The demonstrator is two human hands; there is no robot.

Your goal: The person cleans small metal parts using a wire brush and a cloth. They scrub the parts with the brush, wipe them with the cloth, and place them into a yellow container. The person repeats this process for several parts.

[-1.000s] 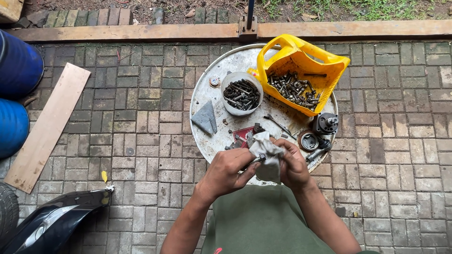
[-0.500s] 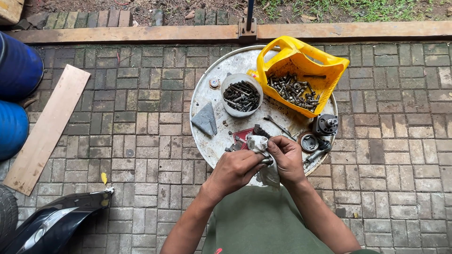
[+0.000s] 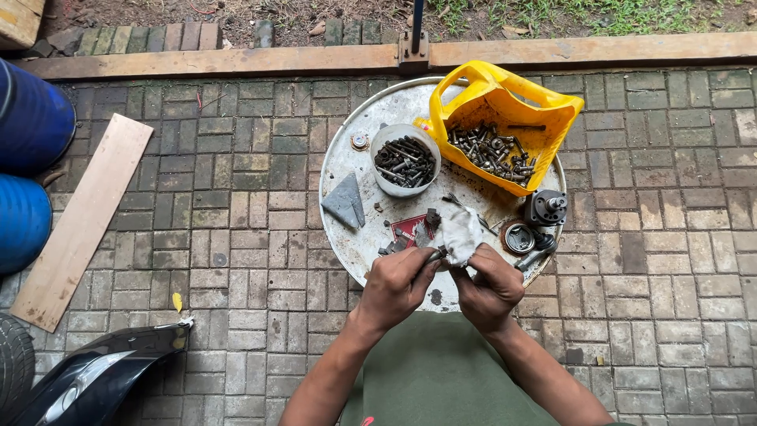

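Observation:
My left hand (image 3: 398, 284) pinches a small dark metal bolt (image 3: 434, 255) at its tip, over the near edge of a round metal tray (image 3: 347, 237). My right hand (image 3: 489, 288) grips a dirty white rag (image 3: 460, 234) that wraps against the bolt's end. Both hands meet just above the tray. On the tray stand a small grey bowl of bolts (image 3: 404, 161) and a cut yellow plastic container (image 3: 505, 126) holding several more bolts and screws.
A grey triangular piece (image 3: 345, 201), a red card (image 3: 410, 229) and dark round machine parts (image 3: 536, 225) lie on the tray. Blue barrels (image 3: 27, 158) and a wooden plank (image 3: 83, 217) sit at the left on brick paving. A black fender (image 3: 95, 375) is at the bottom left.
The rag has shifted up from under my hands to above them. My hands have turned slightly around the bolt and stay at the tray's near edge.

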